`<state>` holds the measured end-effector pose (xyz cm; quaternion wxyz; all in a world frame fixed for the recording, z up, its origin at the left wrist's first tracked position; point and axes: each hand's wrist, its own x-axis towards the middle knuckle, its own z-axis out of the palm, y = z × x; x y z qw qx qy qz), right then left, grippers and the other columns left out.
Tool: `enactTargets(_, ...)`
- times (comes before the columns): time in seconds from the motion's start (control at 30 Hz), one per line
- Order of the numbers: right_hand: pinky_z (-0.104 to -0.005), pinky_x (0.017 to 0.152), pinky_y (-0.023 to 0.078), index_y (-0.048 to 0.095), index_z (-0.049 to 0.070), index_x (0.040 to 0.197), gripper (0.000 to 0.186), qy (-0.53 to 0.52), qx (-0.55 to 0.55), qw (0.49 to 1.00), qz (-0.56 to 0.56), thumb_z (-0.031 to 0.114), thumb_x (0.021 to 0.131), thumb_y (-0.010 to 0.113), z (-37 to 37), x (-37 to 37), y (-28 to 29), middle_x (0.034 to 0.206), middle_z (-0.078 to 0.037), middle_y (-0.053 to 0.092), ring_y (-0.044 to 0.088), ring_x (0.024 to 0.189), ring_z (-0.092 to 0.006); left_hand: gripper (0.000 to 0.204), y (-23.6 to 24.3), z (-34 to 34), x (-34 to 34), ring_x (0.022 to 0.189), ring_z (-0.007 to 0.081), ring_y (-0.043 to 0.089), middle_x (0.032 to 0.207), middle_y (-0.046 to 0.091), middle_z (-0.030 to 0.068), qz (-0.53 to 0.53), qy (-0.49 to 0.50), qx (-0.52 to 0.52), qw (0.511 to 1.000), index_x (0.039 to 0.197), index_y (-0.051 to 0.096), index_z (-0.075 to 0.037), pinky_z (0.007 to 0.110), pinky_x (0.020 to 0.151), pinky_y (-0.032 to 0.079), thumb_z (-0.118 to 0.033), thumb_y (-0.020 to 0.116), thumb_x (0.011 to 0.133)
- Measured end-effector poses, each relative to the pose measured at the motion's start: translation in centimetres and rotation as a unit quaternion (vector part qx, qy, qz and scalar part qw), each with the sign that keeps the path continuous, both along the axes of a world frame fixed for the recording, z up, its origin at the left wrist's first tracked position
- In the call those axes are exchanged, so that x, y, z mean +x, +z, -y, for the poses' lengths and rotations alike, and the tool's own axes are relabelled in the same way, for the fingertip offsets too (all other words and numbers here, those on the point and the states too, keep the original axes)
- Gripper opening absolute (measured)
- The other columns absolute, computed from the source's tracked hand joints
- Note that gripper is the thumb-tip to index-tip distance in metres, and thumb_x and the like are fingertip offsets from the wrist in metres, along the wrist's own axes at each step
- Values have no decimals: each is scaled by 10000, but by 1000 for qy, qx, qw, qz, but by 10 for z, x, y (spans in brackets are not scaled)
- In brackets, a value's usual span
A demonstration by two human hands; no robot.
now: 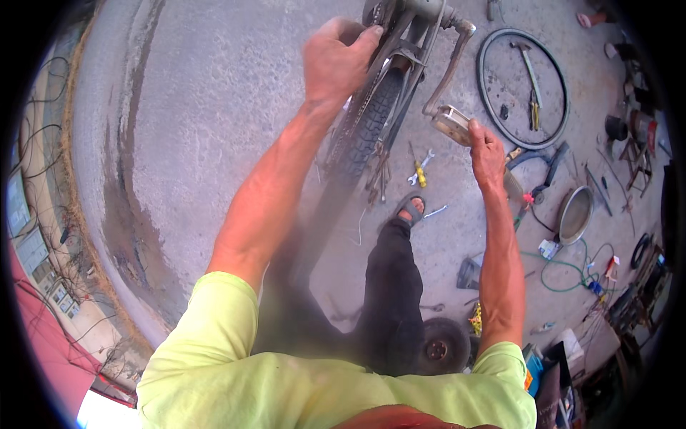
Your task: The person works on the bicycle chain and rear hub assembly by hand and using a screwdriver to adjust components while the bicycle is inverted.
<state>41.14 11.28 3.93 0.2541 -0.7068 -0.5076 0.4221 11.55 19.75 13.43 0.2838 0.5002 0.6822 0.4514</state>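
Note:
A bicycle stands in front of me, its treaded rear tyre (375,118) between frame tubes. My left hand (339,61) is closed at the bicycle chain (363,104), thumb pressed along its upper part near the crank; the fingertips are partly hidden. My right hand (487,154) grips the outer end of a worn pedal (450,123), thumb on its edge. From the pedal, a crank arm (450,68) runs up to the frame (421,8). On the ground below the pedal lie a yellow-handled screwdriver (420,175) and a spanner (426,161).
A loose tyre (482,86) lies at the upper right, around a hammer (530,71) and yellow-handled pliers (534,118). Further right are a metal basin (575,214) and a green hose (550,282). A small wheel (437,349) is beside my leg. Cables line the left edge.

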Motion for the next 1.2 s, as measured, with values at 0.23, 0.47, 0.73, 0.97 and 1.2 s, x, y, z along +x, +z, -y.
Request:
enactTargets(0.23,-329,625,391,686,-22,929,737,7,12,1000,25,696,977,526,-7,-1,-3,701,-19,521,486,686,-131,324,1,6,2,714,195,709,798,760,142,-3,-43,15,999,925,750,29,346,671,556,-286,792,860)
enactTargets(0.47,-313,625,377,671,-2,931,698,27,-2,1000,14,674,990,511,1,4,7,705,-11,508,475,702,-119,387,-3,-4,2,781,199,718,874,772,119,-70,-29,-17,997,953,758,7,333,742,562,-372,792,879)
enactTargets(0.73,-290,747,484,741,9,1084,411,35,45,997,-54,390,933,754,21,0,52,880,-17,689,579,818,-102,371,0,-7,3,785,210,723,856,764,117,-107,-26,10,994,926,748,-7,355,738,560,-370,803,869)
enactTargets(0.97,-243,759,492,747,-1,1110,296,57,64,993,-85,207,910,812,13,11,98,951,-2,722,601,846,-62,304,-7,-9,1,806,267,728,874,748,131,-129,-33,48,990,922,753,-30,377,746,563,-319,808,846)
enactTargets(1.2,-252,806,516,735,-9,1167,359,10,78,986,-147,264,941,795,15,5,106,998,-14,731,629,889,-80,279,-10,-7,1,819,247,733,894,750,123,-129,-40,48,990,930,755,-29,365,762,572,-288,804,837)
